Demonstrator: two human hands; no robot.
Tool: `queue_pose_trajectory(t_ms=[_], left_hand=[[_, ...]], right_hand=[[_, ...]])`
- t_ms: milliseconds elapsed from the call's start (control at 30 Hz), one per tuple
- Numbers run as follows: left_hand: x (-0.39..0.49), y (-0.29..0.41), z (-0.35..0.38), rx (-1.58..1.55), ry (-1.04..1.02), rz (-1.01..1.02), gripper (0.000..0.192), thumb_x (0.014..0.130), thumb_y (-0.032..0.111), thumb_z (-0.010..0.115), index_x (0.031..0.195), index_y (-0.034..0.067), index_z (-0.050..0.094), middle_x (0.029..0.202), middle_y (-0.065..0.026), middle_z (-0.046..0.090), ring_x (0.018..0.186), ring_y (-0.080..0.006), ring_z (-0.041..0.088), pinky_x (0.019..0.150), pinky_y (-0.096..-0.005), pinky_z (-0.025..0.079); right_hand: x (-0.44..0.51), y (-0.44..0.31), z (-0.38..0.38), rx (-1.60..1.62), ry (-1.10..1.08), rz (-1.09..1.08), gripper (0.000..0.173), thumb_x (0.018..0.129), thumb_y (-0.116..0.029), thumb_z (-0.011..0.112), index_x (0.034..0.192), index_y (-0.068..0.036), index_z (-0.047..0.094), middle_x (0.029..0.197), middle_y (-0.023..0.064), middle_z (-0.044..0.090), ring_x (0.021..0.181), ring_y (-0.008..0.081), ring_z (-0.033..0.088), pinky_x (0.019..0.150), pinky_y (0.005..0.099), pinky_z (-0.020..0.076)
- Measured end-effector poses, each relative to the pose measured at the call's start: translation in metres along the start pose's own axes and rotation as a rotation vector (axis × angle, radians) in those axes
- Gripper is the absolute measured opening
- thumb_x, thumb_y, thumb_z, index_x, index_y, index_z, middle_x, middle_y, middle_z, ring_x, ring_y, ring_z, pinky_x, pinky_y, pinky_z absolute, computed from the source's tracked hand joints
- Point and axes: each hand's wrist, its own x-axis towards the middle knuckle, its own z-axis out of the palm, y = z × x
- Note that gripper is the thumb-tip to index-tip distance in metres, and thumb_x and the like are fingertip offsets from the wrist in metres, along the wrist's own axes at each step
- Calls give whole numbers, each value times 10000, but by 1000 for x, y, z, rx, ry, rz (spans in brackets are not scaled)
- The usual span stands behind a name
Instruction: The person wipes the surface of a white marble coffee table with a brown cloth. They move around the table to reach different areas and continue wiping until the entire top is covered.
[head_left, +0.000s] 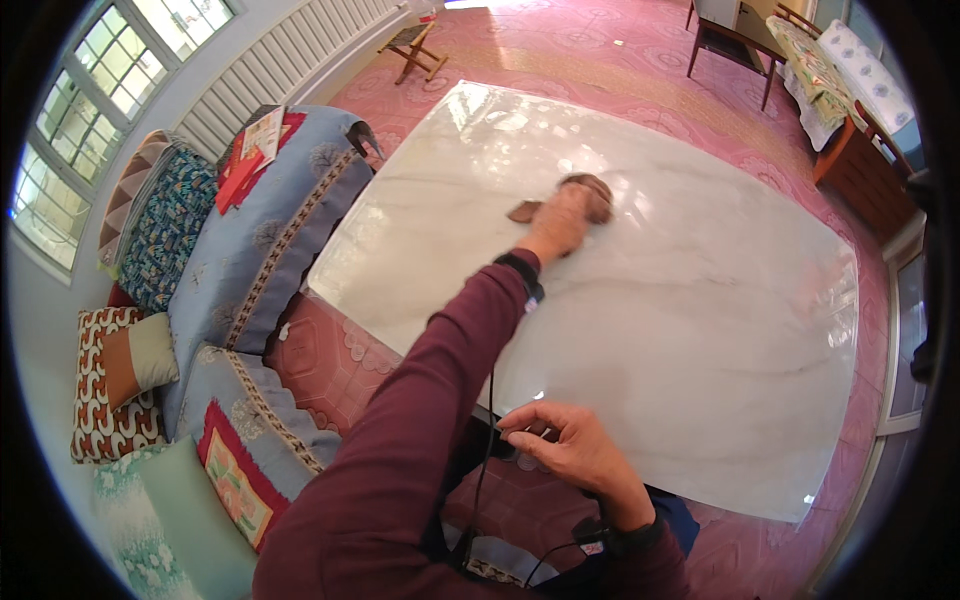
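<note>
My left hand (561, 219) is stretched out over the pale marble-patterned tabletop (690, 337). It is blurred and presses on a bunched brown cloth (598, 196). One flap of the cloth sticks out to the left of the hand. My right hand (577, 446) is at the near edge of the tabletop, with its fingers curled and the thumb below the index finger. A thin black cable (480, 487) passes right by those fingertips; whether they pinch it cannot be made out. Both wrists wear black bands.
On the left stands a sofa with a blue cover (225, 270), cushions (169, 225) and red papers (247, 165). A folding stool (414, 52) is beyond the table. At the far right are a dark side table (731, 52) and a wooden bench (862, 172). Pink patterned flooring (322, 367) surrounds the table.
</note>
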Motion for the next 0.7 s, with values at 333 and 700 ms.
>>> queue_pose_trajectory(t_ms=[333, 700], left_hand=[[-77, -259, -132, 510, 305, -326, 262, 938, 118, 640, 1188, 53, 685, 1207, -164, 707, 1188, -376, 644, 1056, -460, 502], [-278, -217, -267, 554, 407, -663, 429, 982, 301, 663, 1270, -9, 589, 1253, -269, 672, 1170, -472, 625, 1022, -519, 497]], right_hand=[[1, 23, 11, -49, -42, -1, 196, 970, -79, 758, 1162, -38, 753, 1018, 43, 770, 854, 108, 701, 762, 267, 558], [10, 23, 18, -56, -48, 36, 192, 980, -87, 747, 1163, -32, 758, 953, 34, 776, 829, 92, 692, 750, 251, 551]])
